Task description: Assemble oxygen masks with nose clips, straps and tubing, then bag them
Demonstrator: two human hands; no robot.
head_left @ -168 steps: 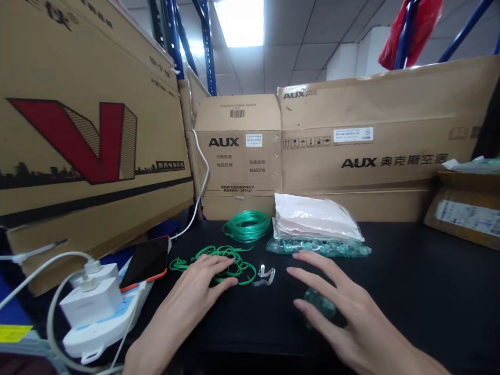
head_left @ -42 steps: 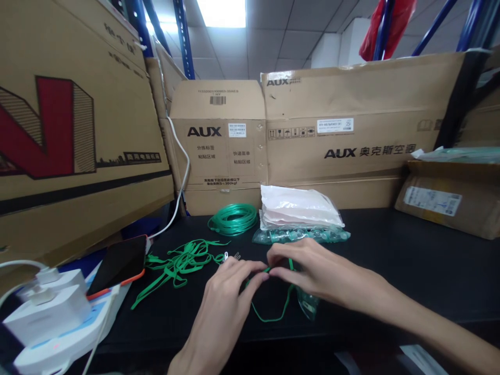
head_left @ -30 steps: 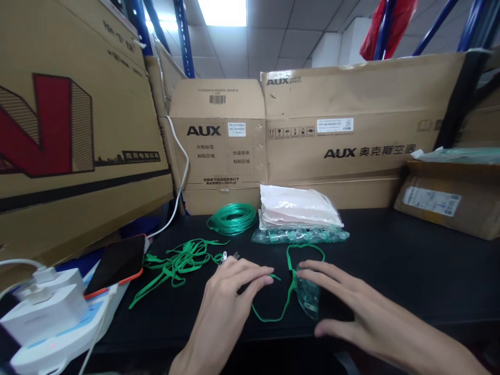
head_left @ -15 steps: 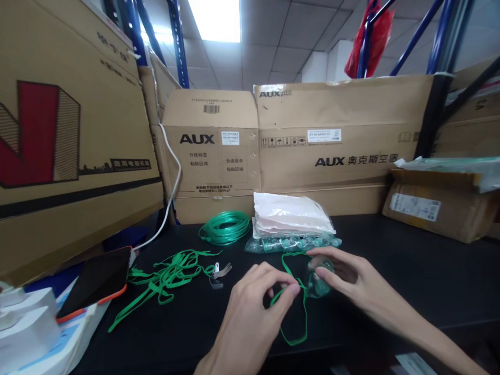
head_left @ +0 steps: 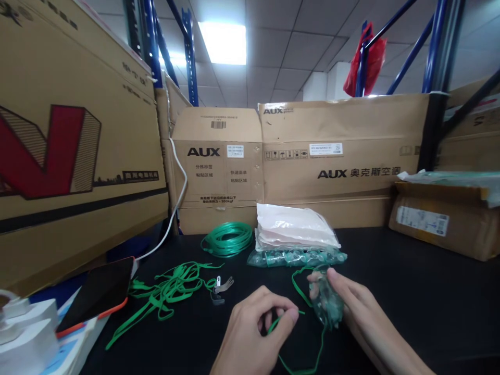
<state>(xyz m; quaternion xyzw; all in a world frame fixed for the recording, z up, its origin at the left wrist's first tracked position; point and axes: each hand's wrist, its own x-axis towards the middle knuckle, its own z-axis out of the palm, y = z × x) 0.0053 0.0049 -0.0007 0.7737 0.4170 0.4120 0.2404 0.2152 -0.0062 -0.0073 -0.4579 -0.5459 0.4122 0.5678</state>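
Observation:
My right hand (head_left: 353,307) holds a clear green plastic mask (head_left: 327,302) tilted up off the black table (head_left: 410,281), fingers wrapped round it. My left hand (head_left: 253,333) pinches the end of the mask's green elastic strap (head_left: 308,359), which loops down below the mask. Left of my hands lies a tangle of green straps (head_left: 167,289) with small metal clips (head_left: 221,289) beside it.
A coil of green tubing (head_left: 227,238), a stack of white plastic bags (head_left: 295,229) and a bag of green parts (head_left: 297,257) lie behind my hands. Cardboard boxes (head_left: 332,156) wall the back and left. A phone (head_left: 99,291) and white chargers (head_left: 23,333) sit at left.
My right hand has lifted the mask off the table and tilted it upright. My left hand has taken the strap end in a pinch. The view has tipped upward slightly.

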